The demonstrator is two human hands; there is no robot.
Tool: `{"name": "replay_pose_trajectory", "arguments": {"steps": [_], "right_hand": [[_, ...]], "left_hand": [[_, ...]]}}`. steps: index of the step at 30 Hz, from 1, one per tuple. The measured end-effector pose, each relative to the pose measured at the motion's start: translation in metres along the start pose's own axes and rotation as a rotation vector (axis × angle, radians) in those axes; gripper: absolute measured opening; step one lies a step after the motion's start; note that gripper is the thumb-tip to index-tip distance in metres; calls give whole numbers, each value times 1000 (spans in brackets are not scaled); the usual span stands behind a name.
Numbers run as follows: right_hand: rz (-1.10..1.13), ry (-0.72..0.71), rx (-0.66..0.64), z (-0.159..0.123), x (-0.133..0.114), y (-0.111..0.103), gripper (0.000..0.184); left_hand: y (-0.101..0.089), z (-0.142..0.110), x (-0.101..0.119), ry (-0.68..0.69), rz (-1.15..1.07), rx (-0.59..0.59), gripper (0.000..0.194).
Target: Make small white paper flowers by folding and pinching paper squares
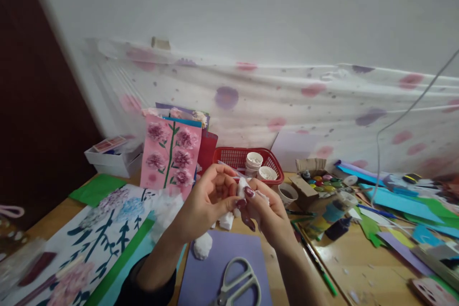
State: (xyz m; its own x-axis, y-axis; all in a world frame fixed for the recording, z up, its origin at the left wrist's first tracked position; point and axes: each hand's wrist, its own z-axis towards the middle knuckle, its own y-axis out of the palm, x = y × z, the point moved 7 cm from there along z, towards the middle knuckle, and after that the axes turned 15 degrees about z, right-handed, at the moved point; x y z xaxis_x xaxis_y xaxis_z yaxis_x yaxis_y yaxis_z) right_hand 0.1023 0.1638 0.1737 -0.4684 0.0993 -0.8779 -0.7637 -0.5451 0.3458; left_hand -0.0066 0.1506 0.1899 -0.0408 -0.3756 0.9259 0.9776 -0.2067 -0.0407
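Observation:
My left hand (215, 195) and my right hand (263, 205) meet above the desk, fingers pinched on a piece of crumpled white tissue paper (243, 184). The fingertips of both hands touch around it, and part of the tissue is hidden by the right hand. Below them, a purple sheet (206, 279) lies flat. A white crumpled ball (202, 245) rests at the sheet's upper left. Scissors with pale handles (255, 287) lie on its lower part. More small white pieces (226, 221) sit just under the hands.
Behind the hands stands a red basket (233, 154) with white cups (254, 158). A pink flower picture (171, 153) leans at the left; a painted flower sheet (107, 229) lies nearer. To the right are a box of paints (324, 182), a green marker (328, 283) and coloured paper (401, 203).

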Motion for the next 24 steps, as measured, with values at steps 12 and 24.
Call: {"name": "replay_pose_trajectory", "arguments": {"steps": [12,24], "right_hand": [[-60,-56,-39,-3,-6,-5,33],[-322,-164,-43,-3,-28,-9,31]], "left_hand": [[6,1,-1,-38,2,83,30],[-8,6,19,170,356,208,14]]}}
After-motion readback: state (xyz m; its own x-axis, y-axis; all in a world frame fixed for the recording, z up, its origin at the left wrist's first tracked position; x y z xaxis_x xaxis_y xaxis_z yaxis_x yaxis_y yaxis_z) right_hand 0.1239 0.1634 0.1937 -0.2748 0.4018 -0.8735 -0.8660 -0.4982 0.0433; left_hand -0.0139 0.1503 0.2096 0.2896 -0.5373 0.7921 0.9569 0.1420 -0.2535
